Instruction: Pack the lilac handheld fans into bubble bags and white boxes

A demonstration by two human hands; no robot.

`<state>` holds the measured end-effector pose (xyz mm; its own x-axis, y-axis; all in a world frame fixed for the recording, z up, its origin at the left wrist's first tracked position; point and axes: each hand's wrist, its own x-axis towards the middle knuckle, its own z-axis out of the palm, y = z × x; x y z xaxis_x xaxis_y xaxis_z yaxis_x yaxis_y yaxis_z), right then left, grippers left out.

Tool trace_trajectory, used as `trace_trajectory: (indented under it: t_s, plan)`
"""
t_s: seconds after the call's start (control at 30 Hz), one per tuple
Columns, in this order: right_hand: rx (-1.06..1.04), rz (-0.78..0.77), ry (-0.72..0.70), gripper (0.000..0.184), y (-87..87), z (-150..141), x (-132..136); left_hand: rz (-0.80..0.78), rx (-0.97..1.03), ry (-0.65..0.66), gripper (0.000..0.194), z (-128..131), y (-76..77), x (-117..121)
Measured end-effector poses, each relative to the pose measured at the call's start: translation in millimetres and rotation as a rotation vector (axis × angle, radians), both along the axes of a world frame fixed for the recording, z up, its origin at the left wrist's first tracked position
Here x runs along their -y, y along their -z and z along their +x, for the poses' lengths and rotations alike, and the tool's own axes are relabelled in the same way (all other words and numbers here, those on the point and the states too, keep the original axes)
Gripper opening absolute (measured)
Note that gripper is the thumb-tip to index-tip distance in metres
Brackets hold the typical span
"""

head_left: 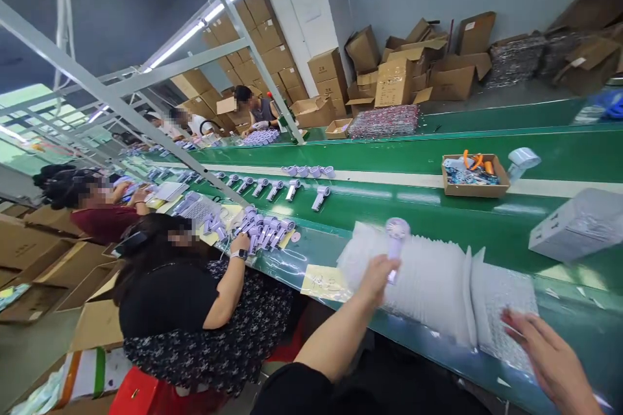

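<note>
Free room above the green belt (423, 215) between white pouches (433, 279) and cardboard tray (474, 190)

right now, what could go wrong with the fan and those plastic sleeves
The small lilac plastic handheld fan might slip, being held in the left hand alone. The overlapping translucent white bubble-wrap sleeves lie near the edge of the green tabletop; a knock from the nearby right hand could push some off.

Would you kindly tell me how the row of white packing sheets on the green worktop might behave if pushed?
The white packing sheets would probably feel light and floppy, since they look thin and translucent, with a bubbled texture at the right end. The row would likely splay or slide apart, as the sheets overlap with no visible band.
</note>
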<state>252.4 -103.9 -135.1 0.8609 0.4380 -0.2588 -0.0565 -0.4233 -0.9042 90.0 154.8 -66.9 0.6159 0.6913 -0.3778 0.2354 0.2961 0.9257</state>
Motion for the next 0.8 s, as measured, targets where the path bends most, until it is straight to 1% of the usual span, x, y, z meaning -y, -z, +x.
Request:
trace_trajectory:
  t_s: [0.03, 0.07, 0.1, 0.13, 0.17, 0.2, 0.23, 0.27, 0.3, 0.37, 0.4, 0.43, 0.47, 0.5, 0.57, 0.63, 0.67, 0.73, 0.8]
  plan:
    - [-0.094, 0.099, -0.053, 0.044, -10.1, -6, -3, -0.130, 0.038, 0.095, 0.030, 17, 2.6, 32]
    - [-0.272, 0.226, -0.113, 0.045, -18.5, -10, -4, -0.220, 0.039, 0.191, 0.032, 34, 6.2, 64]
    - [-0.412, 0.331, -0.158, 0.046, -25.0, -12, -4, -0.271, 0.029, 0.295, 0.034, 49, 10.2, 95]
    - [-0.501, 0.392, -0.177, 0.045, -29.2, -12, -2, -0.298, 0.003, 0.405, 0.036, 62, 14.1, 122]
    - [-0.559, 0.422, -0.163, 0.045, -31.1, -9, 3, -0.298, -0.029, 0.508, 0.039, 73, 17.5, 146]
    - [-0.579, 0.432, -0.122, 0.044, -30.9, -4, 10, -0.267, -0.061, 0.605, 0.042, 83, 20.5, 165]
    - [-0.581, 0.430, -0.055, 0.042, -29.1, 3, 21, -0.193, -0.087, 0.694, 0.045, 91, 23.4, 179]
    - [-0.581, 0.426, 0.032, 0.039, -26.2, 11, 34, -0.073, -0.099, 0.784, 0.047, 98, 26.5, 189]
    - [-0.587, 0.421, 0.123, 0.035, -22.9, 18, 49, 0.096, -0.091, 0.880, 0.046, 104, 30.2, 195]
    - [-0.631, 0.413, 0.283, 0.028, -17.1, 30, 80, 0.530, -0.049, 1.088, 0.036, 113, 40.6, 202]
    - [-0.667, 0.410, 0.339, 0.026, -15.2, 34, 94, 0.740, -0.059, 1.188, 0.029, 117, 47.5, 203]
    - [-0.693, 0.411, 0.375, 0.024, -13.9, 36, 107, 0.918, -0.109, 1.268, 0.027, 120, 55.5, 204]
    - [-0.703, 0.413, 0.394, 0.026, -13.1, 36, 118, 1.049, -0.190, 1.324, 0.029, 122, 64.0, 204]
    - [-0.696, 0.409, 0.399, 0.031, -12.5, 35, 127, 1.132, -0.277, 1.354, 0.029, 123, 72.7, 203]
    - [-0.646, 0.366, 0.385, 0.049, -10.9, 33, 141, 1.183, -0.381, 1.378, 0.022, 123, 88.0, 200]
    - [-0.595, 0.303, 0.357, 0.064, -8.0, 31, 150, 1.155, -0.364, 1.378, 0.016, 123, 98.1, 196]
    - [-0.590, 0.282, 0.343, 0.067, -6.3, 32, 155, 1.133, -0.353, 1.361, 0.014, 123, 100.7, 195]
    - [-0.605, 0.283, 0.286, 0.062, -4.0, 37, 162, 1.095, -0.369, 1.282, 0.012, 126, 102.2, 194]
    - [-0.622, 0.308, 0.164, 0.051, -5.6, 44, 170, 1.066, -0.415, 1.148, 0.016, 132, 100.0, 196]
